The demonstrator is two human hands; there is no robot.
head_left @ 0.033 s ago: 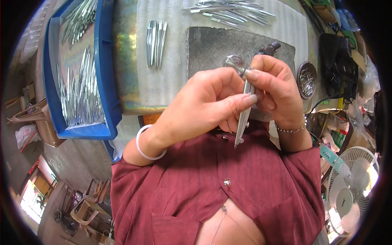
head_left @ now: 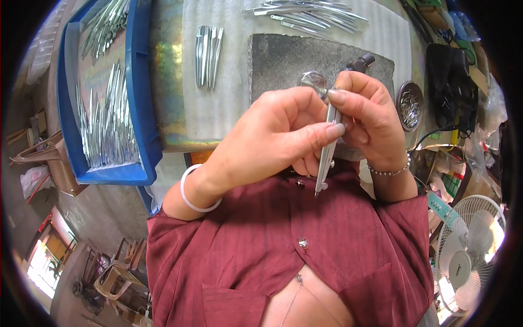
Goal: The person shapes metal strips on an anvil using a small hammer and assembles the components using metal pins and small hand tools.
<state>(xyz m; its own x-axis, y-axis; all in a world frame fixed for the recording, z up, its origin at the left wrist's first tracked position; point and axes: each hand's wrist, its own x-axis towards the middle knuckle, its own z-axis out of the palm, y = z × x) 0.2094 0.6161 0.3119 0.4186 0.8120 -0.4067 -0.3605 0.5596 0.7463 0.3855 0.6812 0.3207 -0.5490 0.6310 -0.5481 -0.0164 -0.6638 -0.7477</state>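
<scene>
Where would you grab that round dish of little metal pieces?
Probably the far rim of the round dish, from above: bare wall shows there beyond the small metal pieces, giving an edge to pinch, whereas the right hand crowds its left side.

The place looks like a small metalworking workshop, perhaps one kept in a home. Repeated, near-identical parts show it: a blue plastic tray (head_left: pixel 140 71) at the left of the frame holds heaps of slim metal strips (head_left: pixel 109 128), and more lie in a neat row and a loose pile on the worktable (head_left: pixel 166 111). A dark, rough slab (head_left: pixel 278 60) serves as a work surface at upper centre, and a round dish (head_left: pixel 399 106) of small metal pins (head_left: pixel 411 110) stands right of it. Plastic bags (head_left: pixel 493 101) crowd the right edge, above a white electric fan (head_left: pixel 459 267); chairs (head_left: pixel 113 280) stand on the bare grey floor (head_left: pixel 117 215) at lower left.
</scene>
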